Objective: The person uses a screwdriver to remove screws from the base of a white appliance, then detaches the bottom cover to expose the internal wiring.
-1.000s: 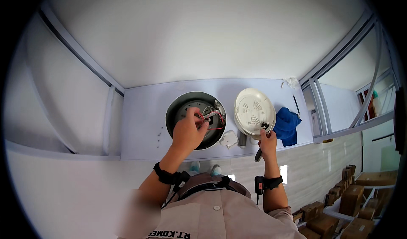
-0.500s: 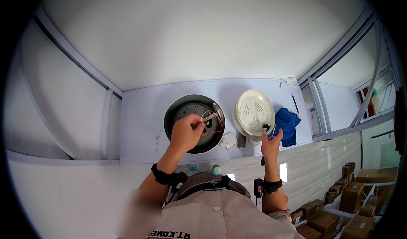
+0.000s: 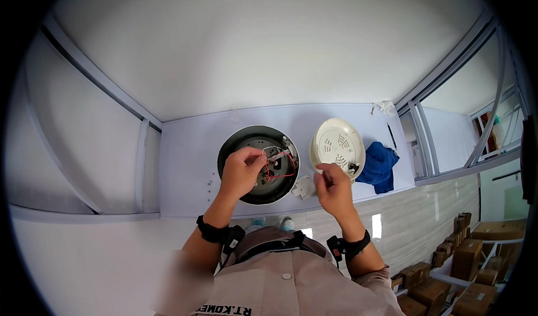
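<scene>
A round dark metal housing (image 3: pixel 227 190), open at the top like a rice cooker's body, stands on the table with red wires (image 3: pixel 293 162) and a pale wire inside. My left hand (image 3: pixel 242 173) reaches into it, thumb and finger pinched on the wires near the middle. My right hand (image 3: pixel 335 191) hovers at the near left edge of a cream round plastic base (image 3: pixel 335 136) with vent slots. Its fingers are curled together; whatever they hold is too small to make out. A small black part (image 3: pixel 353 167) lies on the base. Between housing and base is a white plastic piece (image 3: pixel 303 187).
A blue cloth (image 3: pixel 380 167) lies right of the base, with a thin black stick-like tool (image 3: pixel 391 136) behind it. Crumpled white plastic (image 3: pixel 385 108) sits at the back right corner. Several tiny parts (image 3: pixel 210 183) lie left of the housing. Cardboard boxes (image 3: pixel 465 260) stand on shelving at lower right.
My right hand has moved left from the black part on the base, and its spread fingers have curled in. My left hand has stayed at the wires, shifting slightly left.
</scene>
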### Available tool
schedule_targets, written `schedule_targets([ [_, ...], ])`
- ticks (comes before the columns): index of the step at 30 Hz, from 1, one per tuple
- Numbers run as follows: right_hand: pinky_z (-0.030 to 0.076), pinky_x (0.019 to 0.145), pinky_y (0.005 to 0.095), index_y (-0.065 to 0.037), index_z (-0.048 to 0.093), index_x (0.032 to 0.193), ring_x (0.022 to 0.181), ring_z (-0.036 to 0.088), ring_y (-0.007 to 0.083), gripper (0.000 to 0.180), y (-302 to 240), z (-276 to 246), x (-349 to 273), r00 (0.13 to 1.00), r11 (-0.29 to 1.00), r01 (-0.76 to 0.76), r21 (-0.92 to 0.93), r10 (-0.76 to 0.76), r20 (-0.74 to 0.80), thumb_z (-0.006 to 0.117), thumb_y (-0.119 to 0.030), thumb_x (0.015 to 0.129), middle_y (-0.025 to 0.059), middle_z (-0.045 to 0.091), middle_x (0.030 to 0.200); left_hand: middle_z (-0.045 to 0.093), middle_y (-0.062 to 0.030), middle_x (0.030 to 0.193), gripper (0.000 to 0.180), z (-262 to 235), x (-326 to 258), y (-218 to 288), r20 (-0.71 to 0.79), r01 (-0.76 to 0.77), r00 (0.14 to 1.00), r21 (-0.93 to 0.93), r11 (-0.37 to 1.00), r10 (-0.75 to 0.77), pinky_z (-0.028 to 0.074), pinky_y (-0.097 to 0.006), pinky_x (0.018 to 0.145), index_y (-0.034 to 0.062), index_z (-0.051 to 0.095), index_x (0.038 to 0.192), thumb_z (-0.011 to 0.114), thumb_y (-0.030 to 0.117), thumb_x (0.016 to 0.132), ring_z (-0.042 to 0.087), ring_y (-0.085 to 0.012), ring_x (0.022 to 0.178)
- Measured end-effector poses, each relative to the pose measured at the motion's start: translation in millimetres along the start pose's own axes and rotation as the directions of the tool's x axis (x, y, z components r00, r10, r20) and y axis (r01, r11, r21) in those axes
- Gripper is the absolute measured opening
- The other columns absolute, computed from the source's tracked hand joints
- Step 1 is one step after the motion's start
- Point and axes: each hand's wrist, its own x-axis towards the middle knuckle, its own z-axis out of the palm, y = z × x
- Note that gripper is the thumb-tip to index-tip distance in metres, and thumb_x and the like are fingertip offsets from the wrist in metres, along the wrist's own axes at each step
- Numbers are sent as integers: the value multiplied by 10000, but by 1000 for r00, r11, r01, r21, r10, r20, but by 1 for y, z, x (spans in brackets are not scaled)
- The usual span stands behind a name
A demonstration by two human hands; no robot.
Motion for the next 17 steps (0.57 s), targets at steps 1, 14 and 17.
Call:
schedule_targets([
  [1,507,593,357,-18,728,1138,646,630,238,219,-5,5,4,999,999,41,-34,-40,29,759,-67,927,129,646,836,786,-66,929,144,-1,2,1,-11,20,1000,-32,999,-20,561,-277,761,-14,762,1073,762,101,986,711,-114,827],
  [14,495,595,394,-22,764,1079,637,618,256,204,-20,45,32,993,983,98,-155,-86,83,812,-130,913,116,646,821,812,-127,959,224,-19,1,4,15,-6,1000,153,988,4,588,-331,780,12,774,1107,766,185,963,769,-203,857],
  [17,492,589,392,-46,743,1163,629,610,225,262,-14,48,31,999,997,5,-83,-1,52,810,-134,926,99,652,810,812,-135,978,233,-21,1,4,29,-16,1000,152,988,12,592,-339,798,19,767,1135,760,179,966,775,-220,879],
])
